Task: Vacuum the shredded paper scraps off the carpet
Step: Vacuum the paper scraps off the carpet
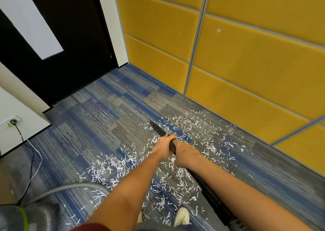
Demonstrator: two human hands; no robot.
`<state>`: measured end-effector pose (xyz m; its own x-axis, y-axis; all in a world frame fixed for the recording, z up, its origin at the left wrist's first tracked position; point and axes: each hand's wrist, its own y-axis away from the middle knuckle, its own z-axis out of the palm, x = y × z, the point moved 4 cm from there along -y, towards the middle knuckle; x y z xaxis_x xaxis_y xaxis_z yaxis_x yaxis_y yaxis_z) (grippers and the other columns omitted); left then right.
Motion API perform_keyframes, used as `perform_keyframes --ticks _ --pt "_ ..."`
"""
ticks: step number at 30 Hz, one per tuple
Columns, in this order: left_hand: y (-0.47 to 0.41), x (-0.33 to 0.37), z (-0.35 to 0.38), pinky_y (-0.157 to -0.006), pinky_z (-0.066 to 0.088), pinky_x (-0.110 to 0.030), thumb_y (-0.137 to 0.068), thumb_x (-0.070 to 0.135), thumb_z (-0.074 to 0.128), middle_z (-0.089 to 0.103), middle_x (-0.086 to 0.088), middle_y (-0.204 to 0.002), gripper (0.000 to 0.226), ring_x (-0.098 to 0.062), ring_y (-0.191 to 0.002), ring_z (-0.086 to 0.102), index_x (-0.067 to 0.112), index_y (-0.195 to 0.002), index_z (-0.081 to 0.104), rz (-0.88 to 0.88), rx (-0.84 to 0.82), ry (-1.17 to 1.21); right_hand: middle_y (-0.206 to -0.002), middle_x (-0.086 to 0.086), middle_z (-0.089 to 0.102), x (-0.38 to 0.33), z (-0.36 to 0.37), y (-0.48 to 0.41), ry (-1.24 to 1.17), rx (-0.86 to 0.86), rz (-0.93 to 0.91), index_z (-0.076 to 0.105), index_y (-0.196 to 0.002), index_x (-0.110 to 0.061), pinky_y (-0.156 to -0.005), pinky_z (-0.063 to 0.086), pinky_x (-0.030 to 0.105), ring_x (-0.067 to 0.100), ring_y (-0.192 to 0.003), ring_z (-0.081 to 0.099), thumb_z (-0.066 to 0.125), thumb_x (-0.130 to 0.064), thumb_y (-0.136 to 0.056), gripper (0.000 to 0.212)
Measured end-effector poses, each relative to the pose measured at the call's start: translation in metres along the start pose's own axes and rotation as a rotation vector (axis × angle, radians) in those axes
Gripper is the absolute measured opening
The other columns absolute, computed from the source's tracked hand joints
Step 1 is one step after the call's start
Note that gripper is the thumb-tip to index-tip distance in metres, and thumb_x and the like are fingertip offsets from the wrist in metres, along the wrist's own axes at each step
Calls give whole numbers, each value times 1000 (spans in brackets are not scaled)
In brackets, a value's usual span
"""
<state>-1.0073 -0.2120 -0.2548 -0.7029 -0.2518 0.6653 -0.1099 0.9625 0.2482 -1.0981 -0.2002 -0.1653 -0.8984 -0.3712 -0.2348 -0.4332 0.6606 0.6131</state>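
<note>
White scraps (177, 173) lie on blue-and-grey streaked carpet (98, 107); yellow panels (246, 58) upper right, black door (70, 37) upper left.

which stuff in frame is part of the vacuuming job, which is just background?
Job:
- vacuum wand, both hands on it: left hand, right hand
- paper scraps on the carpet
- grey hose
- vacuum body
- power cord into wall socket

Background:
- black door
- yellow wall panels
- shoe

Single head view: looks forward and steeply down, near hands (173, 147), over carpet (98, 118) toward wall corner.
</note>
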Motion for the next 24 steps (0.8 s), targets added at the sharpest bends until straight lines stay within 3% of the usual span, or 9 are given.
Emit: perform_keyframes --ticks 3,7,9,12,16,20,24 --pt "-2 1 4 -86 48 -32 -81 -1 57 55 -6 -108 38 -25 -93 58 17 -115 60 -31 30 22 -103 7 48 5 -2 -1 32 -8 -34 37 -133 -11 -76 50 27 21 -85 52 58 -1 -85 53" --pt "0 -3 6 -76 50 -32 -80 -1 57 56 -8 -103 37 -26 -88 58 18 -111 60 -65 53 -3 -112 7 51 5 0 -4 51 -18 -71 38 -132 -11 -86 52 33 21 -96 56 57 -2 -86 51" --pt "2 -4 7 -78 50 -36 -80 -2 55 56 -8 -101 38 -28 -88 58 18 -111 61 -71 78 6 -113 7 51 6 -1 -5 62 -14 -98 40 -131 -10 -84 51 30 22 -99 56 57 -3 -86 49" --pt "2 -5 8 -82 49 -37 -81 -2 53 56 -5 -102 40 -26 -89 57 21 -113 61 -100 120 6 -103 5 48 7 -3 -6 97 -12 -134 42 -130 -9 -78 50 28 20 -88 52 56 -2 -86 46" --pt "0 -13 12 -84 50 -40 -82 -5 54 55 -5 -100 39 -25 -86 58 20 -111 61 -120 152 28 -112 7 50 8 -2 -11 126 -22 -146 39 -134 -12 -82 51 32 22 -96 56 57 -3 -87 51" --pt "-2 -22 12 -87 48 -38 -85 -8 52 54 -9 -105 41 -26 -89 57 16 -118 59 -150 169 41 -101 5 46 2 0 -15 141 -21 -158 36 -134 -13 -71 47 29 20 -84 50 59 -4 -87 53" --pt "-6 -20 17 -84 49 -41 -82 -6 55 55 -10 -105 35 -28 -88 58 13 -110 61 -139 181 26 -112 7 52 9 -1 -17 108 -31 -127 34 -135 -13 -80 51 33 22 -96 57 62 -6 -86 57"
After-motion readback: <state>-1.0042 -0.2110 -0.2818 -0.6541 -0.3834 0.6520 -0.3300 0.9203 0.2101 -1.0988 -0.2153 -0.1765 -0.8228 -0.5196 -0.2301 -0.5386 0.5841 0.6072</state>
